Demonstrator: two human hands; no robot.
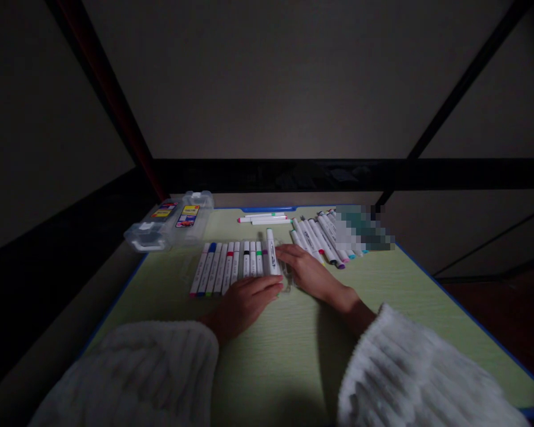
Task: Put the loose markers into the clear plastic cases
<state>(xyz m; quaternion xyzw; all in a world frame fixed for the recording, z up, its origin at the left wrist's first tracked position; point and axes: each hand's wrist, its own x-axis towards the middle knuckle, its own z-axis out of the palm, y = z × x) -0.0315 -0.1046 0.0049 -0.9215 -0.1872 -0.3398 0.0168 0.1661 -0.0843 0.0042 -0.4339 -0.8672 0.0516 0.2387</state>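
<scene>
A row of several white markers with coloured caps (225, 267) lies side by side on the pale green table (271, 356). My left hand (244, 302) rests flat at the near end of that row, fingers stretched toward the right. My right hand (309, 273) lies just right of the row, its fingers touching the rightmost marker (272, 252) and what looks like a clear tray edge (288, 283). A second loose group of markers (323, 237) lies fanned behind the right hand. Both wrists wear thick white knitted sleeves.
A clear plastic case with coloured labels (171, 225) stands at the table's back left corner. Two or three markers (264, 218) lie crosswise at the far edge. A blurred patch covers something at the back right (365, 231). Dark frame bars rise behind the table.
</scene>
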